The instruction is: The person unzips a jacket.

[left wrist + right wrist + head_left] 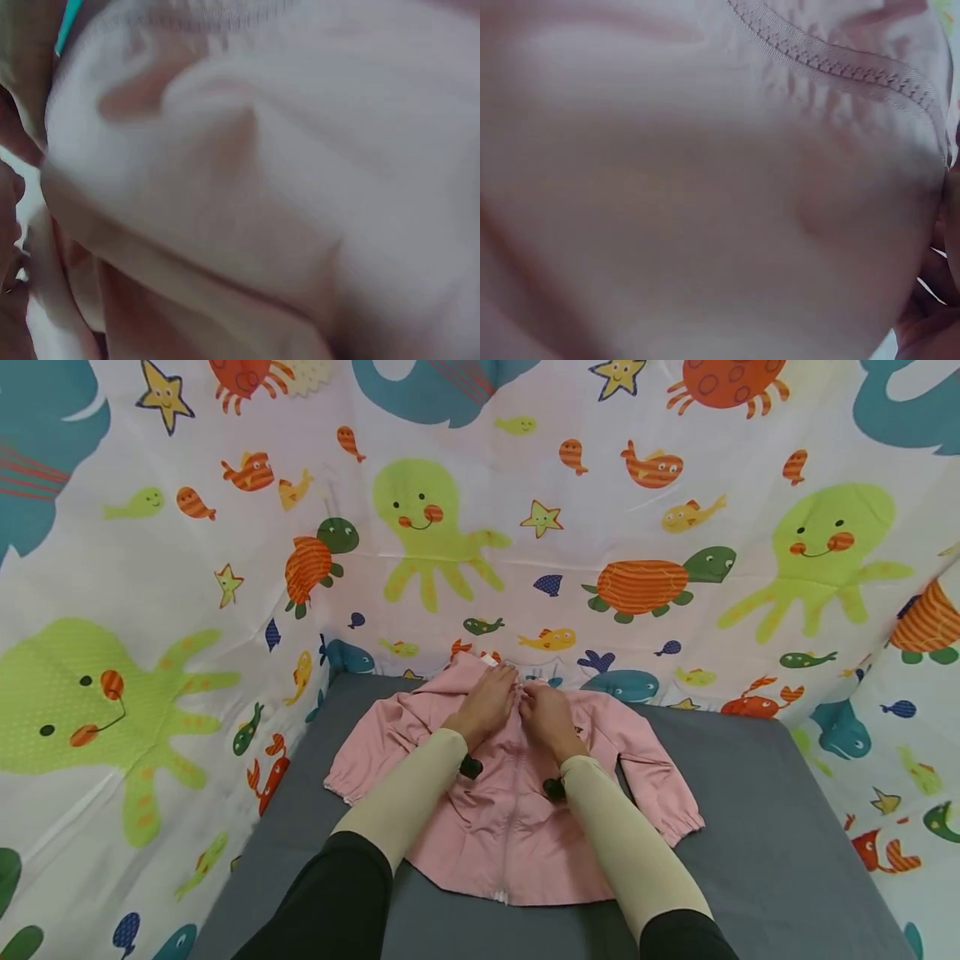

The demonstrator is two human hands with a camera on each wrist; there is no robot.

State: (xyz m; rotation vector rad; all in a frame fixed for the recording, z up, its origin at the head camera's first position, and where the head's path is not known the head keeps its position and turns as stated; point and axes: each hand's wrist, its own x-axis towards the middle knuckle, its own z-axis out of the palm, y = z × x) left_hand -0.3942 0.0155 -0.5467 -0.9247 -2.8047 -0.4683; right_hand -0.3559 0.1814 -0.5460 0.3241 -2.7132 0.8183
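Observation:
A small pink zip-up jacket [480,827] lies spread front side up, its hood end away from me and both sleeves out to the sides. Its zipper [513,810] runs down the middle and looks closed to the hem. At the collar, my left hand [486,703] grips the cloth left of the zipper top. Close beside it, my right hand [550,720] pinches the right side of the zipper top with bent fingers. Pink cloth fills both wrist views, with the zipper teeth [840,69] at the upper right of the right wrist view. Fingertips are partly hidden.
Under the jacket is a grey table surface [750,793]. A white curtain [510,585] printed with sea animals hangs along the back and both sides, meeting the table's far edge just beyond the collar. Dark wrist cameras [470,767] sit under both wrists, close over the cloth.

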